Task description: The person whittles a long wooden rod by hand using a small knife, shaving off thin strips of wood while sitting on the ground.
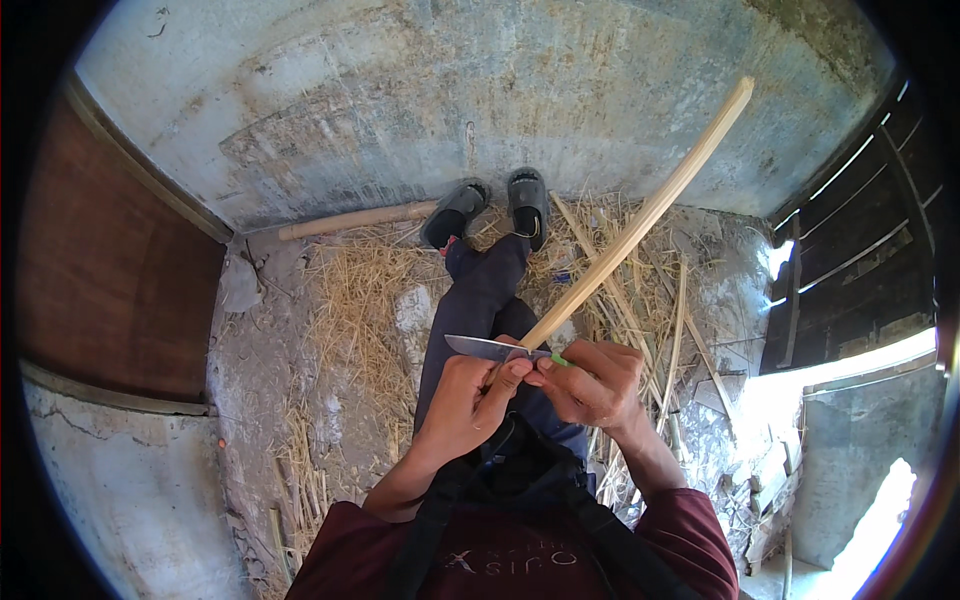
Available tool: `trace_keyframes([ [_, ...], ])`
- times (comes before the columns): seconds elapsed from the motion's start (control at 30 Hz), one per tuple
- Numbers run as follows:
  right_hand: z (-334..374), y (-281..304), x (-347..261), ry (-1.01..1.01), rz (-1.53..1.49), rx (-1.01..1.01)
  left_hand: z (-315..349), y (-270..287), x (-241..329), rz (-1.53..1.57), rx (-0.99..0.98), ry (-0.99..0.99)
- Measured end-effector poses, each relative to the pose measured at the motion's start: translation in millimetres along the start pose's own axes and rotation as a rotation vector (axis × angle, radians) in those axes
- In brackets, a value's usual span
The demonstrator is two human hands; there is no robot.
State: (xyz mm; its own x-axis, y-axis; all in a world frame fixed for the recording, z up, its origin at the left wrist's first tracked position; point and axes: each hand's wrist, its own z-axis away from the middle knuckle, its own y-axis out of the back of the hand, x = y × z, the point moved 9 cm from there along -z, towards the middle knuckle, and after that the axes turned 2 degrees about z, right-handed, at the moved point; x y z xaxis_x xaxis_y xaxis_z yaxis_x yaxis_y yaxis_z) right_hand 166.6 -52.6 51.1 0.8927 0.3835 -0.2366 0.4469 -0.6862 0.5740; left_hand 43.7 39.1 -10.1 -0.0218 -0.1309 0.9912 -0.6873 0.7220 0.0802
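Dark straps (470, 510) over a maroon shirt (500, 555) sit closest, the forearms reaching forward from them. Left hand (468, 400) is closed around the near end of a long pale cane strip (640, 215), which rises up and to the right, clear of the floor. Right hand (592, 382) is clamped on a green-handled knife (490, 348), its blade lying across the strip's base and pointing left. Judging by this, a paring or splitting cut is just being set; the next stroke calls for a steady hold and fingertips kept off the edge. Straw (350, 290) litters the floor beneath the crossed legs (480, 300).
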Motion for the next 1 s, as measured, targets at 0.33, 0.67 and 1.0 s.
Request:
trace_keyframes([
  [0.33,0.0,1.4,8.5,-0.039,-0.038,0.029,0.3,1.0,-7.4,-0.019,-0.029,-0.032],
  [0.67,3.0,-5.6,2.0,-0.028,-0.084,-0.020,-1.1,-9.0,3.7,0.091,-0.166,0.057],
  [1.0,7.6,-5.6,-3.5,-0.006,-0.078,-0.021,7.6,-14.1,-9.0,0.276,-0.270,0.143],
])
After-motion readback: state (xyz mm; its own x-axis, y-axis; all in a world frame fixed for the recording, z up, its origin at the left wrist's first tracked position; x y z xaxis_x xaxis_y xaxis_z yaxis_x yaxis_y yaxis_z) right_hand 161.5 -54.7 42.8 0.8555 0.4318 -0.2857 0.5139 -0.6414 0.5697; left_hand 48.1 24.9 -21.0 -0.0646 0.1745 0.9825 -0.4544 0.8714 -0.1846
